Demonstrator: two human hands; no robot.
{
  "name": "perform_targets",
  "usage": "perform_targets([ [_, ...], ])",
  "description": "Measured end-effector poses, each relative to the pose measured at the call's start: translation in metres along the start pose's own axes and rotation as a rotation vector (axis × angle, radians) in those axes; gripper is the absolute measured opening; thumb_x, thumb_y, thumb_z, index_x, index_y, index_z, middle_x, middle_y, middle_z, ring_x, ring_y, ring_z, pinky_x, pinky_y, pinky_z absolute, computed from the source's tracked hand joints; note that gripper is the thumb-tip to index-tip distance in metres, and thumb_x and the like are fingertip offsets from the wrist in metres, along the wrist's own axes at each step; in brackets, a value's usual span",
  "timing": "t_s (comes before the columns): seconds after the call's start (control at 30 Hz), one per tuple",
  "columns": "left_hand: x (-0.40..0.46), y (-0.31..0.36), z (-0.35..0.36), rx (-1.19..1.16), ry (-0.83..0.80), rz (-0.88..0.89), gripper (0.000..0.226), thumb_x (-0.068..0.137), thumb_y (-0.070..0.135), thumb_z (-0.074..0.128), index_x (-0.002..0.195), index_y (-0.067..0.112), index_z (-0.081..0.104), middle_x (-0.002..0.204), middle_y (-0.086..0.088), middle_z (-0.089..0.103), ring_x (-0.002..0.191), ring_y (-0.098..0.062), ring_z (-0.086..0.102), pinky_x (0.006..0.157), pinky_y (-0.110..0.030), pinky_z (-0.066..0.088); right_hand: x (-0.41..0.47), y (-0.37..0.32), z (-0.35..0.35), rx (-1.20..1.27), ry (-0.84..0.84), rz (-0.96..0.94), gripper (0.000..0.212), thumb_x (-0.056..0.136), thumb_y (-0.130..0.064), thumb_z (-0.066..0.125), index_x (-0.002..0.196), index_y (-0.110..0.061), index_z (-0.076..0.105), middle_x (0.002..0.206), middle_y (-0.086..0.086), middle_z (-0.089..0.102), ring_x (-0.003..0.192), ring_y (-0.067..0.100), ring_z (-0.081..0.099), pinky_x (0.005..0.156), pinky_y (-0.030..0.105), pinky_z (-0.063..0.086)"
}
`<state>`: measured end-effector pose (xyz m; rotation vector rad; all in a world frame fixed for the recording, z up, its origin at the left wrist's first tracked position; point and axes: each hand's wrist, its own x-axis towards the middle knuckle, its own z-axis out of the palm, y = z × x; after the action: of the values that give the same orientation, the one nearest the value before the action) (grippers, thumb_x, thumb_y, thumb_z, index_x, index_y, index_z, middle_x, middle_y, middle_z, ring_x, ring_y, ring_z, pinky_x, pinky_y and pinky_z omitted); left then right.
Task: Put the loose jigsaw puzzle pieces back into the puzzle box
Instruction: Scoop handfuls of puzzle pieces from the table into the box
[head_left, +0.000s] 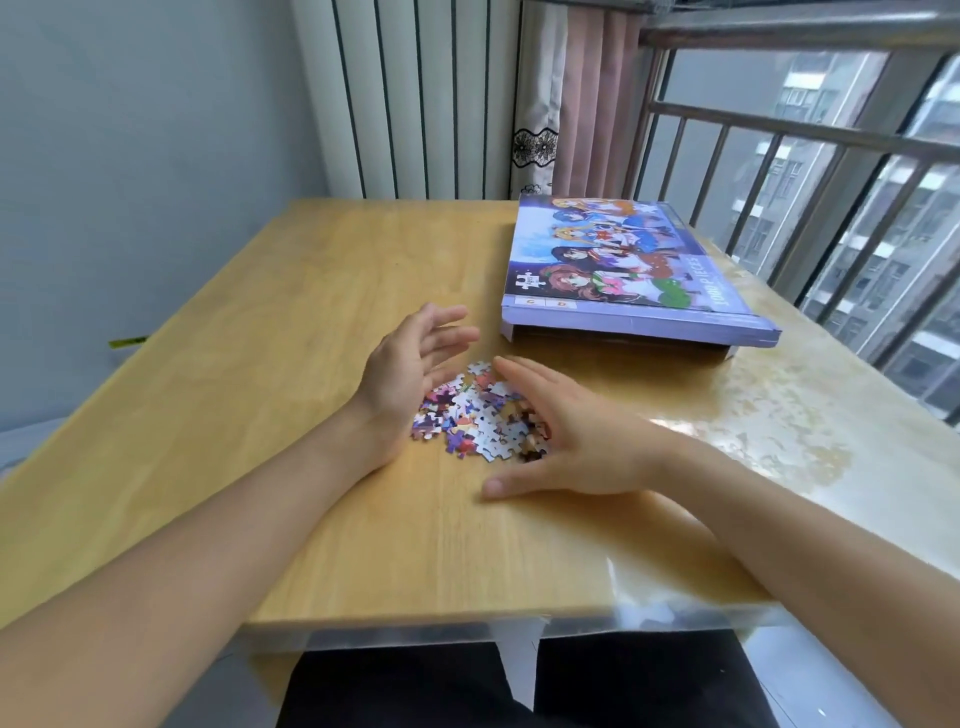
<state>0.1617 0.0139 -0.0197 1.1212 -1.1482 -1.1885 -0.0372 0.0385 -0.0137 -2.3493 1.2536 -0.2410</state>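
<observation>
So the loose heap of small, colourful cardboard jigsaw pieces (480, 415) sits on the pale wooden table (260, 332) just in front of the person, with the flat purple cartoon-print puzzle box (631, 270) well apart from it at about 1 o'clock. The box looks like its lid is on, maybe slightly lifted along the near edge, hard to say.

Left hand (410, 374) stands on its edge at 9 o'clock of the heap, fingers straight and spread, palm facing in, holding nothing. Right hand (566, 431) lies flatter at 3 o'clock, fingers stretched over the far rim of the pile, thumb out on the table at 6 o'clock. It's touching or nearly touching the pieces, also gripping nothing. Looks to me like a two-handed corral.

Handling-wise, my guess: these things are super light, thin and stiff, and they slide easily on that smooth top. Pinching them one by one would take forever. Better to push from both sides into a tighter mound, then get fingers under the bottom edges and scoop with cupped palms. Some bits seem interlocked, so clumps may lift together, but loose ones at the edge (especially around 12 o'clock) will probably spill out. Not fragile exactly, though tabs can bend if squeezed hard. Also the box likely needs opening first.
</observation>
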Motion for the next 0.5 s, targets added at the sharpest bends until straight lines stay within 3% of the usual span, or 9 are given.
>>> perform_targets([
  [0.1,0.005,0.004,-0.003,-0.009,0.209,0.074,0.04,0.107,0.034,0.031,0.111,0.02,0.068,0.109,-0.006,0.074,0.11,-0.015,0.066,0.097,-0.034,0.049,0.022,-0.013,0.015,-0.158,0.043,-0.073,0.112,0.076,-0.079,0.062,0.162,-0.033,0.006,0.169,-0.007,0.004,0.155,0.011,0.003,0.126,0.033,0.009],
  [0.2,0.01,0.005,-0.017,0.024,0.365,0.081,0.04,0.107,0.035,0.032,0.108,0.021,0.069,0.106,-0.004,0.074,0.109,-0.014,0.065,0.097,-0.036,0.046,0.045,-0.021,0.019,-0.214,0.069,-0.141,0.087,0.081,-0.081,0.052,0.156,-0.046,0.024,0.165,-0.007,0.022,0.15,0.019,0.02,0.123,0.04,0.018],
  [0.3,0.012,0.002,-0.027,0.027,0.387,0.049,0.043,0.107,0.036,0.031,0.108,0.018,0.069,0.106,-0.005,0.073,0.111,-0.017,0.065,0.096,-0.036,0.047,0.055,-0.02,0.021,-0.246,0.158,-0.24,0.065,0.084,-0.081,0.044,0.138,-0.044,0.051,0.137,-0.008,0.05,0.125,0.02,0.045,0.107,0.044,0.04],
  [0.5,0.015,0.001,-0.025,0.037,0.332,0.037,0.042,0.107,0.037,0.031,0.106,0.019,0.069,0.109,-0.005,0.073,0.11,-0.015,0.065,0.097,-0.036,0.048,0.055,-0.011,0.02,-0.274,0.282,-0.362,0.033,0.094,-0.058,0.055,0.104,-0.028,0.063,0.102,-0.006,0.057,0.091,0.018,0.052,0.081,0.041,0.049],
])
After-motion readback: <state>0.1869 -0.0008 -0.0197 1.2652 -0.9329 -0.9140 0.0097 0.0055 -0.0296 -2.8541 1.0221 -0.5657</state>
